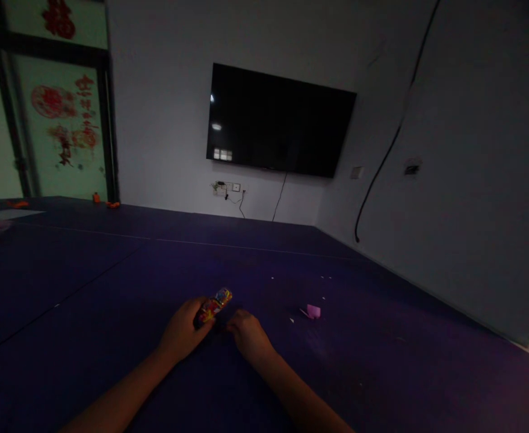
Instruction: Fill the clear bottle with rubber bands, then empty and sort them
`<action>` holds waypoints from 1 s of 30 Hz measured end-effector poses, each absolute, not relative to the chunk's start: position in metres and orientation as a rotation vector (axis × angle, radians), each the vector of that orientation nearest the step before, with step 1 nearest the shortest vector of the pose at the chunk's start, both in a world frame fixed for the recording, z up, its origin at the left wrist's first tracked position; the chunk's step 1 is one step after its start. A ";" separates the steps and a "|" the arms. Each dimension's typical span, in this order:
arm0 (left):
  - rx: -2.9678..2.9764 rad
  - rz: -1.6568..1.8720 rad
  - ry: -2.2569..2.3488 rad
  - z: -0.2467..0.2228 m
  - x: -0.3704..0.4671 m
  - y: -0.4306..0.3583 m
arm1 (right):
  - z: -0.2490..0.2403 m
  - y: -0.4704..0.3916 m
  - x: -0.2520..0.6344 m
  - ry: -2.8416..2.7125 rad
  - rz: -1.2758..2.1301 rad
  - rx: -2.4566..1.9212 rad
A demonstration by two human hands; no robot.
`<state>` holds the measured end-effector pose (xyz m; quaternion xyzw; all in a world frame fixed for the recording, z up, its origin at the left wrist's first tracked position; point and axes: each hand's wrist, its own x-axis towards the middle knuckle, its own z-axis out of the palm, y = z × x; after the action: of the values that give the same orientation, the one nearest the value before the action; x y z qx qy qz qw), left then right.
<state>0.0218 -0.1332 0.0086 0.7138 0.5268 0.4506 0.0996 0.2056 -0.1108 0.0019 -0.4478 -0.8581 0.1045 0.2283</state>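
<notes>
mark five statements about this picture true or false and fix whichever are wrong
1. The left hand holds a shiny, multicoloured item. True.
2. The right hand is gripping the pink piece. False: the pink piece lies apart from it, on the purple surface to its right.
3. The television has a dark screen. True.
4. The red decorations are on the wall right of the television. False: they are on the glazed door at the left.
5. A small white scrap lies near the pink piece. True.
</notes>
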 end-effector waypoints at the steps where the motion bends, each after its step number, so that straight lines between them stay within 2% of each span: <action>1: 2.166 1.312 1.537 0.008 0.022 -0.133 | 0.001 -0.109 0.205 -2.349 0.268 -1.260; 5: 2.264 1.257 1.495 0.008 0.023 -0.135 | 0.001 -0.102 0.208 -2.071 0.318 -1.246; 11: 2.286 1.231 1.495 0.014 0.025 -0.138 | 0.021 -0.098 0.209 -1.446 0.628 -0.968; 20: 2.370 1.238 1.457 0.011 0.022 -0.136 | 0.044 -0.099 0.216 -1.692 0.777 -0.961; 30: 2.403 1.275 1.429 0.008 0.022 -0.136 | 0.066 -0.096 0.221 -1.668 1.082 -0.950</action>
<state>0.0220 -0.1358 0.0083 0.7816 0.4648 0.4147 0.0342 0.2212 -0.0960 0.0665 -0.3845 -0.6753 0.4381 0.4519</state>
